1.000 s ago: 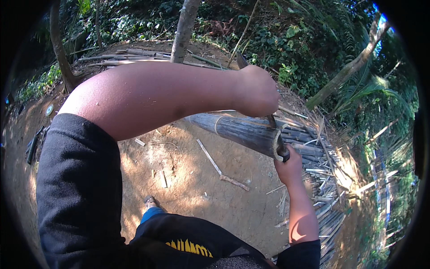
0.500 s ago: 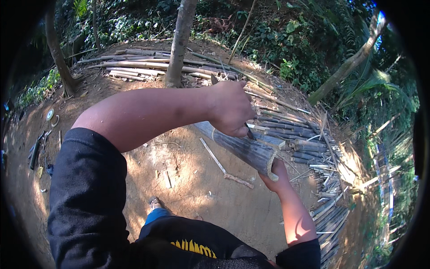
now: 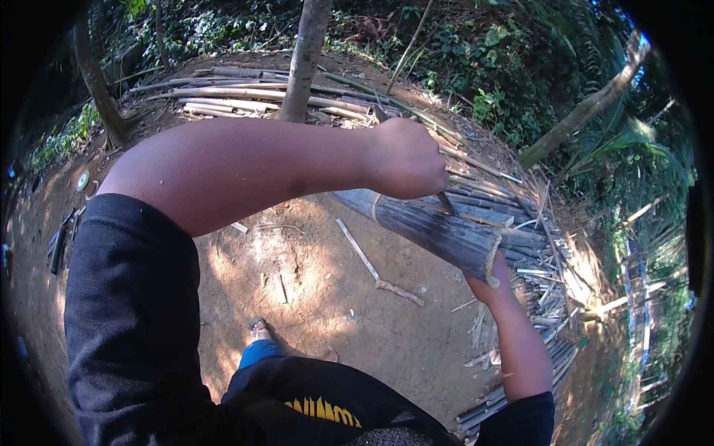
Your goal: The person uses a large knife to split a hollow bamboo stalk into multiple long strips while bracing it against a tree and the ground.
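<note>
A thick, dark grey bamboo piece slants across from the middle toward the right. Its near-right end is cut, showing a pale rim and a curved, open underside. My right hand grips that end from below, most of its fingers hidden behind the bamboo. Above the bamboo, my left hand is closed in a fist around a knife-like tool. One dark tip of the tool points down at the bamboo's upper side, while another pointed part sticks out beyond the fist. Whether the lower tip touches the bamboo, I cannot tell.
Long bamboo poles lie at the back around a tree trunk. More dark poles and split strips are stacked at the right. A thin stick lies on the dirt. Dark tools rest at the far left.
My left fist with the tool has moved right and slightly up. The bamboo's cut end and my right hand have shifted to the right, the end slightly upward too.
</note>
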`<action>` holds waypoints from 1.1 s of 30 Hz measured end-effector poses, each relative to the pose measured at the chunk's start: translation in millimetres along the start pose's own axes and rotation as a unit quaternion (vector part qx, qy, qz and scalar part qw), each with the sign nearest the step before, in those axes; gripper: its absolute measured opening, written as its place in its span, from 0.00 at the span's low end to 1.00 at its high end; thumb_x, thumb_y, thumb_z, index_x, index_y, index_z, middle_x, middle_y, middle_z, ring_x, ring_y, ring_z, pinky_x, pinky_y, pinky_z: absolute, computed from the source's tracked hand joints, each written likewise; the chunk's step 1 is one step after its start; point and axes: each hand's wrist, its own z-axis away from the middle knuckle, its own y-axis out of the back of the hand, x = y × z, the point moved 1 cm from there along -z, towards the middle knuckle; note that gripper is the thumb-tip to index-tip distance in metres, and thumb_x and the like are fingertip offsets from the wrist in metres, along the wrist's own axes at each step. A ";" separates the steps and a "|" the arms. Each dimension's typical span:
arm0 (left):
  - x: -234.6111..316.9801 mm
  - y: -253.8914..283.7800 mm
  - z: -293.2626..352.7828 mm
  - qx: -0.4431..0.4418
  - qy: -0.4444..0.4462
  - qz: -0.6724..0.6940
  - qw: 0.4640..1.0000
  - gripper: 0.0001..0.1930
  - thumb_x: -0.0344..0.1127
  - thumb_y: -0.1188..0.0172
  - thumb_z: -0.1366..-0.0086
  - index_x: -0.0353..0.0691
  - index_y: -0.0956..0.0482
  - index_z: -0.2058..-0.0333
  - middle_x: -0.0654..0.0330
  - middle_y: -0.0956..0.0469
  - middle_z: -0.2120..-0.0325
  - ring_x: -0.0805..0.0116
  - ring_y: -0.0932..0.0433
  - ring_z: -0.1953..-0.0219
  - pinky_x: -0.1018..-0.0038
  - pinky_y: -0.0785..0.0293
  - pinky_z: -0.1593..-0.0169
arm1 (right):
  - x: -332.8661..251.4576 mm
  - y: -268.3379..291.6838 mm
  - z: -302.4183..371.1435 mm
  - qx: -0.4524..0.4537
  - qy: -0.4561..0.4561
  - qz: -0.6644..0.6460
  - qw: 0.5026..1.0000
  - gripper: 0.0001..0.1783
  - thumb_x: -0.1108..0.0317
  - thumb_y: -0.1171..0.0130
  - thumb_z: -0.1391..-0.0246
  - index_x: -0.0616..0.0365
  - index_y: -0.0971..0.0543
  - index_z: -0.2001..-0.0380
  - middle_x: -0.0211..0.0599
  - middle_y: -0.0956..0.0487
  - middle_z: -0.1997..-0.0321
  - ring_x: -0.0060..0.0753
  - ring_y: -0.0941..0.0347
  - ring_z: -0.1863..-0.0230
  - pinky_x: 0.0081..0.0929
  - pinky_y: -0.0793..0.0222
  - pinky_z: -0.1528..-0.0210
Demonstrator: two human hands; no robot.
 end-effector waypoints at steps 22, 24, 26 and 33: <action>-14.3 30.7 -14.1 -0.105 0.052 0.200 0.973 0.27 0.56 0.53 0.27 0.40 0.25 0.42 0.49 0.18 0.53 0.47 0.21 0.47 0.53 0.26 0.42 | -21.5 -8.4 9.2 -0.085 -0.095 -0.055 0.990 0.24 0.68 0.37 0.45 0.56 0.23 0.44 0.48 0.22 0.42 0.49 0.28 0.38 0.38 0.34 0.37; -1.0 22.2 -12.6 -0.077 0.116 0.243 0.960 0.33 0.59 0.59 0.25 0.37 0.31 0.37 0.48 0.20 0.49 0.46 0.22 0.45 0.55 0.26 0.41 | -31.5 -21.4 24.5 -0.081 -0.088 -0.112 0.986 0.27 0.70 0.37 0.44 0.57 0.27 0.40 0.45 0.24 0.38 0.45 0.30 0.35 0.37 0.37 0.34; 10.4 -4.8 -11.4 0.036 0.109 0.167 0.979 0.36 0.61 0.68 0.24 0.37 0.39 0.32 0.48 0.29 0.38 0.52 0.33 0.33 0.53 0.37 0.32 | -35.1 -39.4 36.3 -0.072 -0.115 -0.236 0.962 0.29 0.68 0.39 0.41 0.55 0.30 0.36 0.45 0.27 0.35 0.44 0.32 0.33 0.37 0.40 0.31; 50.7 -112.9 -17.7 0.048 0.034 0.119 0.991 0.31 0.56 0.62 0.25 0.40 0.36 0.34 0.49 0.30 0.38 0.58 0.34 0.33 0.54 0.41 0.31 | -7.0 -73.8 45.5 -0.100 -0.160 -0.328 0.926 0.30 0.60 0.43 0.37 0.51 0.33 0.33 0.44 0.31 0.31 0.44 0.37 0.30 0.40 0.45 0.28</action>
